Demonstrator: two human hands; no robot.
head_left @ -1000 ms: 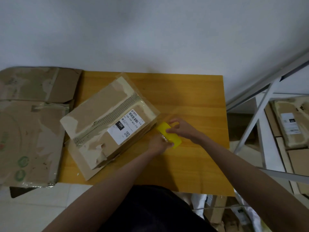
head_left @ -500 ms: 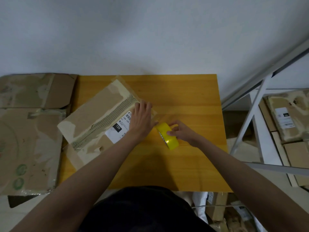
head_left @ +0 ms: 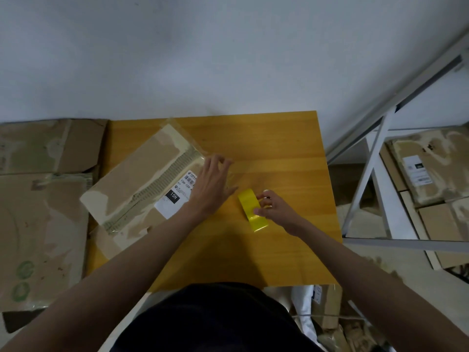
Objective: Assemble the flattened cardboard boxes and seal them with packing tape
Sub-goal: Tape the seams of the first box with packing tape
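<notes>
An assembled cardboard box [head_left: 137, 181] with old tape and a white shipping label lies on the left half of the wooden table [head_left: 279, 148]. My left hand [head_left: 213, 184] lies flat over the box's right end, fingers straight, pressing on it. A clear strip of tape seems to run from that end toward the yellow tape roll [head_left: 252, 209]. The roll stands on edge on the table just right of the box. My right hand [head_left: 275, 209] grips the roll from its right side.
Flattened cardboard boxes [head_left: 43, 212] lie stacked left of the table. A white metal shelf [head_left: 375, 174] at the right holds more cardboard boxes [head_left: 431, 171]. A white wall stands behind the table. More packages sit on the floor under the table's right corner.
My left hand left the tape roll, moved up onto the box's right end and slid slightly right. The right hand kept hold of the roll and shifted a little right.
</notes>
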